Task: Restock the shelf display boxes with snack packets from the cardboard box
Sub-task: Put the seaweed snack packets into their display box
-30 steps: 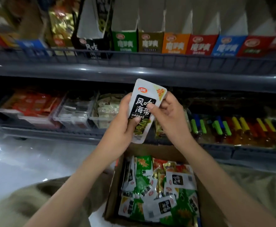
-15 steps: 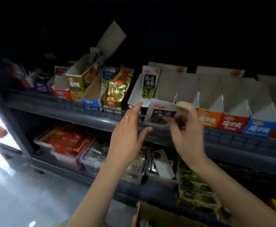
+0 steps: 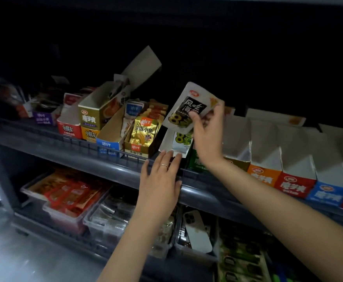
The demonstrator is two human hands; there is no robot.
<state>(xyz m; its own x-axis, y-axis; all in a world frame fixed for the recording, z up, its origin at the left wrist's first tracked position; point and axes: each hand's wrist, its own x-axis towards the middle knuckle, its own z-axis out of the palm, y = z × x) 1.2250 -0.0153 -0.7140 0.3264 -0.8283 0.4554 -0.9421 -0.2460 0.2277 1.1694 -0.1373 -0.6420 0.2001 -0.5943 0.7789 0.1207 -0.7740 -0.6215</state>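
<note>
Background: dim shop aisle, dark shelf (image 3: 105, 159) lined with cartons.
Left hand (image 3: 162, 180): fingers straight, holding nothing, touching the rail below the display box (image 3: 166, 142).
Snack packet (image 3: 187, 107): pinched by right hand (image 3: 207, 137), tilted just above that box.
Progress: seemingly early, with one matching packet inside and the empty boxes (image 3: 266, 143) at right unfilled.

Dark grey shelving (image 3: 107, 167), glossy floor (image 3: 14, 261)

Dark grey upper shelf (image 3: 97, 159), wire rail (image 3: 81, 142) along its front, display boxes (image 3: 293, 187) packed side by side: red box (image 3: 69, 130), blue box (image 3: 107, 144), gold box (image 3: 139, 148), orange box (image 3: 263, 177) further right. Lower shelf (image 3: 54, 237) carries clear trays (image 3: 63, 218) of packets.
</note>
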